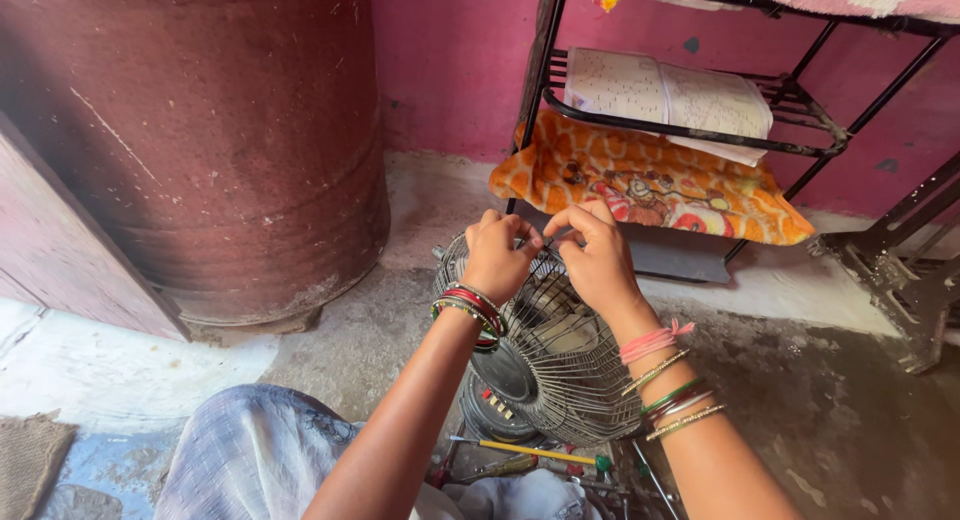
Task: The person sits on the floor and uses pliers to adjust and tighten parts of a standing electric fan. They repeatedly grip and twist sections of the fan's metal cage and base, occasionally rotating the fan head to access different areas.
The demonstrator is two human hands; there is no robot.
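A small table fan with a grey wire guard (565, 375) stands on the floor in front of me. My left hand (497, 253) grips the top rim of the guard with fingers curled over the wires. My right hand (597, 252) pinches the same top edge just to the right, thumb and fingers meeting at the rim. Both wrists carry several coloured bangles. The fan's dark base with small buttons (497, 405) shows below the guard.
A yellow-handled screwdriver (525, 449) and other tools lie on the floor near my knees. A large rusty drum (230, 140) stands at the left. A black metal rack (700, 130) holds an open book and an orange patterned cloth (650, 185) behind the fan.
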